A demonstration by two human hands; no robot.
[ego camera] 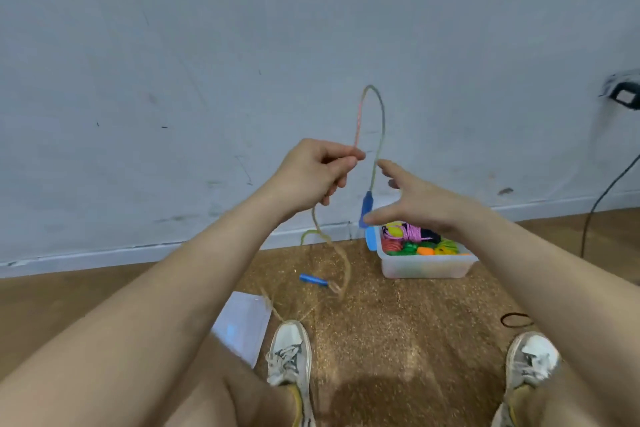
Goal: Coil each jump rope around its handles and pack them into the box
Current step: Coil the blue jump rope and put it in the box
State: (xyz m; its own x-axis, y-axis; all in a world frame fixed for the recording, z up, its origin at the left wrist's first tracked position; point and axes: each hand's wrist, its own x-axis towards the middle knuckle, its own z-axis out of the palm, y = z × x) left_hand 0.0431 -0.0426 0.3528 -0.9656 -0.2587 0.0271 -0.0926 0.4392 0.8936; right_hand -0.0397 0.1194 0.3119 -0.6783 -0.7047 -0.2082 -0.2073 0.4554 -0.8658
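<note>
The left hand (317, 172) pinches the multicoloured jump rope (382, 114) between thumb and curled fingers, and the rope arcs up over it and down to a hanging blue handle (366, 206). The right hand (419, 201) is spread wide beside that handle, thumb tip at its lower end. The other blue handle (313, 280) lies on the floor (398, 322), near the clear box (429, 269) of coiled ropes (415, 234)

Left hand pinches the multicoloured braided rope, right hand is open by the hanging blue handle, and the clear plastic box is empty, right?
No: the head view shows the clear plastic box already holds several colourful coiled ropes. The rest stands: left hand pinching the multicoloured braided rope, right hand open by the hanging blue handle.
</note>
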